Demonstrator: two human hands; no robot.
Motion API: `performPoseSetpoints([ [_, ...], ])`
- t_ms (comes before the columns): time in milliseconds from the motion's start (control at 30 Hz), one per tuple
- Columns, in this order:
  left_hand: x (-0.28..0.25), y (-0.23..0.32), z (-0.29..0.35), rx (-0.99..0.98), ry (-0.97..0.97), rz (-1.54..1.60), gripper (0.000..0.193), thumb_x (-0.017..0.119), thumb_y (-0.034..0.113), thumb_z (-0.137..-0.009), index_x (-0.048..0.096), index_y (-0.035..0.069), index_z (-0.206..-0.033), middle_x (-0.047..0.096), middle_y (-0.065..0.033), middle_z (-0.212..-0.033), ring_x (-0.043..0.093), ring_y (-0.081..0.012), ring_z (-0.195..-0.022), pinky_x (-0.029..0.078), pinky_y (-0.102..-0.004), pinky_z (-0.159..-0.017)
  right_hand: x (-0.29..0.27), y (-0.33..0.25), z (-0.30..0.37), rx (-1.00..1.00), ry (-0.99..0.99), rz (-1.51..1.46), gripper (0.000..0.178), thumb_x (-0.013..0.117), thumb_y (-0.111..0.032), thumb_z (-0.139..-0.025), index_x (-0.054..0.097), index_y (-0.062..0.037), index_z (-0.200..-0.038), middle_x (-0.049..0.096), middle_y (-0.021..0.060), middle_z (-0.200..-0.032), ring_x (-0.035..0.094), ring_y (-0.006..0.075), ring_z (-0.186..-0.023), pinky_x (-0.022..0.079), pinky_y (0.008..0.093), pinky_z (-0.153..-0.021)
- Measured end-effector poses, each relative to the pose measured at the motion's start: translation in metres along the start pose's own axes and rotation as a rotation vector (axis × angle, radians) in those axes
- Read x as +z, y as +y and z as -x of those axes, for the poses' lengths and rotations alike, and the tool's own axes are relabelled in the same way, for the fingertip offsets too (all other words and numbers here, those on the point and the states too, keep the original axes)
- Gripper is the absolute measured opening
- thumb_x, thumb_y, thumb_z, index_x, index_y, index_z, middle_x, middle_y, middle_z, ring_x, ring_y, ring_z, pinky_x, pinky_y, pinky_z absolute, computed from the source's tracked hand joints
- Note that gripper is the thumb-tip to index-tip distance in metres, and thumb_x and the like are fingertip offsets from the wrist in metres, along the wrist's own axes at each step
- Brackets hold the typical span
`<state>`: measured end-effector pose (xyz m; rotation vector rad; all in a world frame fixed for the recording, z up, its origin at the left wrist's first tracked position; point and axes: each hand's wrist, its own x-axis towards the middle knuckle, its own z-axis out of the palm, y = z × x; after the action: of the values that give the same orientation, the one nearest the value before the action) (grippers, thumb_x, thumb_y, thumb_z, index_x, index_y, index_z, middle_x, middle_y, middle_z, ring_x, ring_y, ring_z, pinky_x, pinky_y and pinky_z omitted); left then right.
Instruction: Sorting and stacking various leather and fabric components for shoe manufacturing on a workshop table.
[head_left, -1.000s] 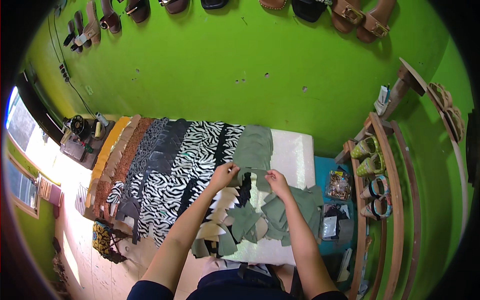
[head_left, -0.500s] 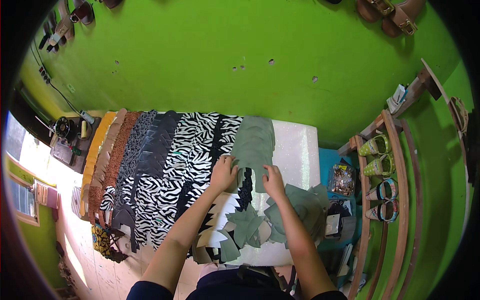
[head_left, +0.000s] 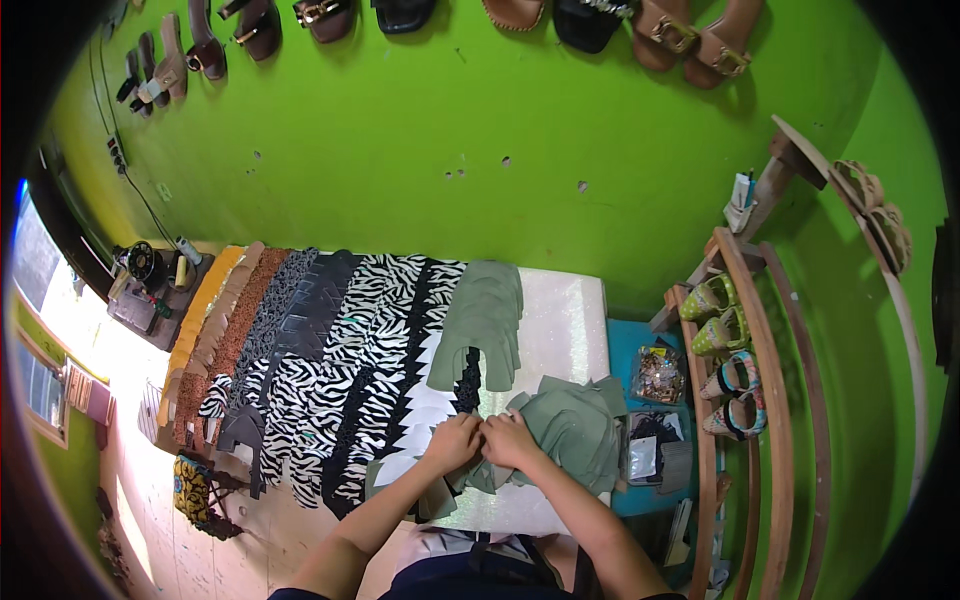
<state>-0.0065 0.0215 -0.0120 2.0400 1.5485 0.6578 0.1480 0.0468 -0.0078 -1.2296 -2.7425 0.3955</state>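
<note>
Both hands, left hand point(head_left: 452, 442) and right hand point(head_left: 510, 440), pinch one soft olive cut-out point(head_left: 575, 430) with bunched fingers.

White glittery table point(head_left: 570, 320), overlapping zebra-print pieces point(head_left: 375, 340), olive-green cutouts point(head_left: 482, 320), brown strips point(head_left: 225, 330)

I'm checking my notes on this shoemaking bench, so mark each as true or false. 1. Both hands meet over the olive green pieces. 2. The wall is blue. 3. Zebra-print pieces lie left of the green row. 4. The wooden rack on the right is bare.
1. True: the left hand and right hand touch above the olive green pieces.
2. False: the wall is bright green.
3. True: the zebra-print pieces lie left of the green row.
4. False: the wooden rack holds shoes.
</note>
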Motion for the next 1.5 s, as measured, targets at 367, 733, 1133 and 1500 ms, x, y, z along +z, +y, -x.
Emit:
performPoseSetpoints([
  [367,0.016,0.042,0.048,0.116,0.21,-0.344,0.018,0.058,0.02,-0.074,0.056,0.01,-0.088,0.056,-0.0077,-0.089,0.055,-0.027,-0.083,0.04,-0.0399,-0.072,-0.011,-0.009,0.054,-0.088,0.197,0.043,0.015,0.054,-0.014,-0.077,0.056,-0.01,-0.091,0.056,0.0066,-0.094,0.052,0.0232,-0.095,0.031,0.0433,-0.096],
  [733,-0.007,0.064,0.072,-0.034,0.157,-0.17,0.014,0.057,0.019,-0.076,0.058,0.008,-0.085,0.059,-0.0104,-0.08,0.058,-0.0304,-0.073,0.046,-0.0401,-0.061,-0.022,-0.009,0.095,0.037,0.289,-0.407,0.014,0.055,-0.019,-0.08,0.056,-0.0069,-0.088,0.06,0.0118,-0.079,0.059,0.0297,-0.071,0.045,0.0369,-0.059],
  [1133,-0.031,0.066,0.084,-0.236,0.006,0.118,0.022,0.056,0.027,-0.082,0.06,0.006,-0.086,0.06,-0.0137,-0.072,0.059,-0.0281,-0.065,0.044,-0.0374,-0.057,-0.018,-0.036,0.084,0.093,0.472,-0.801,0.018,0.062,-0.016,-0.078,0.058,-0.004,-0.091,0.059,0.0064,-0.076,0.057,0.0169,-0.069,0.045,0.0301,-0.063],
  [1500,-0.057,0.011,0.051,-0.264,-0.024,0.223,0.026,0.056,0.03,-0.082,0.064,0.006,-0.086,0.061,-0.0098,-0.066,0.058,-0.0194,-0.057,0.044,-0.0309,-0.057,-0.016,-0.034,0.034,0.244,0.335,-0.841,0.017,0.064,-0.014,-0.077,0.062,-0.0036,-0.091,0.063,0.0076,-0.073,0.057,0.0125,-0.065,0.045,0.0266,-0.062],
])
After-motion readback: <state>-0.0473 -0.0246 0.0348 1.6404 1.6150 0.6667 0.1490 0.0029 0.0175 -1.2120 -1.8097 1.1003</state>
